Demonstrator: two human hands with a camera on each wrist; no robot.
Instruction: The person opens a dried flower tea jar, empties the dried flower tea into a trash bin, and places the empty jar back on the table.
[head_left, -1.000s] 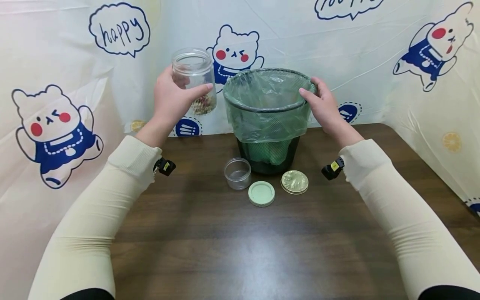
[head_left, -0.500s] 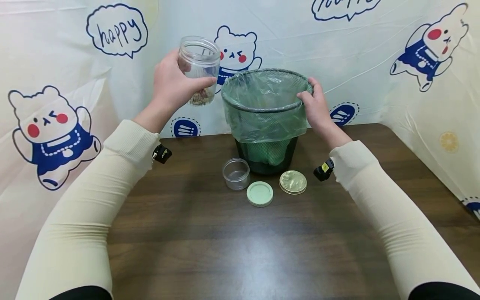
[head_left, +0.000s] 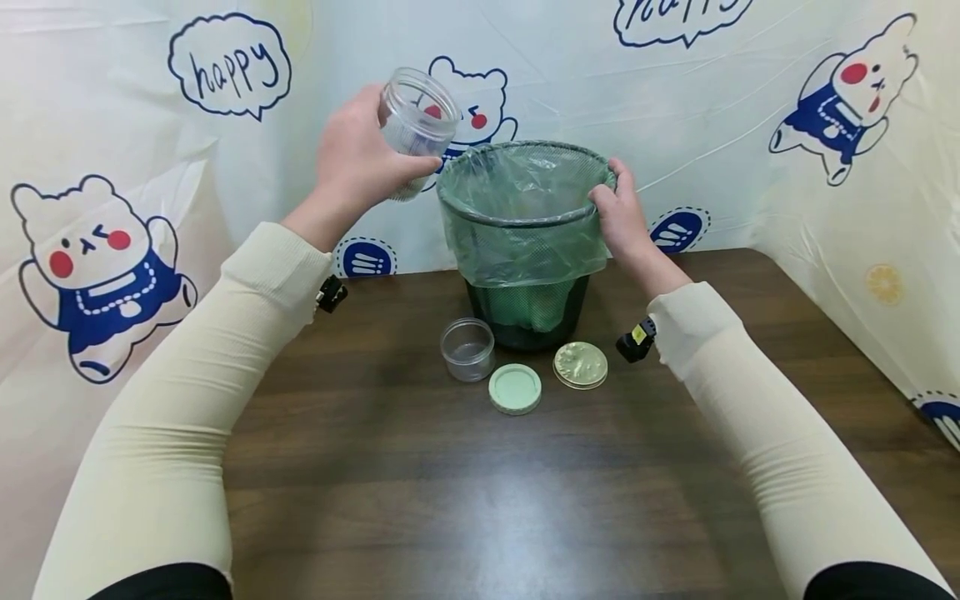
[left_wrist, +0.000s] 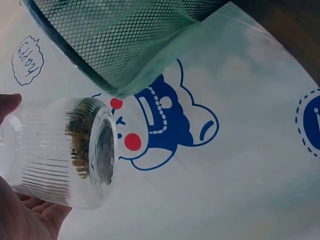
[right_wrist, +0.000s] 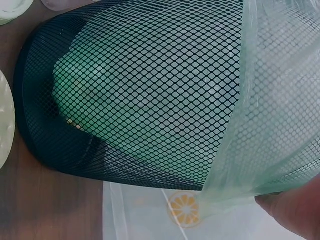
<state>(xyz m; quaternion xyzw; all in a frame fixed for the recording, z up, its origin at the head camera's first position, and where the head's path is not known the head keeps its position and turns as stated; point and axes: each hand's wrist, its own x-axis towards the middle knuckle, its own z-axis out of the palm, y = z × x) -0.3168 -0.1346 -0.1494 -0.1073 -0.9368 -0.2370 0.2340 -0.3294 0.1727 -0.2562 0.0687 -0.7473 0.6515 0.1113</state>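
Note:
My left hand (head_left: 367, 162) grips a clear ribbed glass jar (head_left: 420, 117) without a lid, up and to the left of the mesh bin. The jar leans to the right, its mouth toward the bin. Brownish, grainy contents (left_wrist: 80, 137) lie at its base in the left wrist view. The dark mesh bin (head_left: 528, 312) stands on the table, lined with a thin green plastic bag (head_left: 525, 254) folded over its rim. At the right side of that rim, my right hand (head_left: 624, 217) pinches the edge and bag between thumb and fingers.
In front of the bin are a small clear plastic cup (head_left: 467, 350), a pale green lid (head_left: 514, 389) and a gold lid (head_left: 581, 364). The brown wooden table (head_left: 487, 492) ends at a printed cloth backdrop (head_left: 720, 108) behind the bin.
The jar has risen and moved right toward the bin, going from nearly upright to leaning right. My right hand keeps its hold on the rim; the bin and lids stay put.

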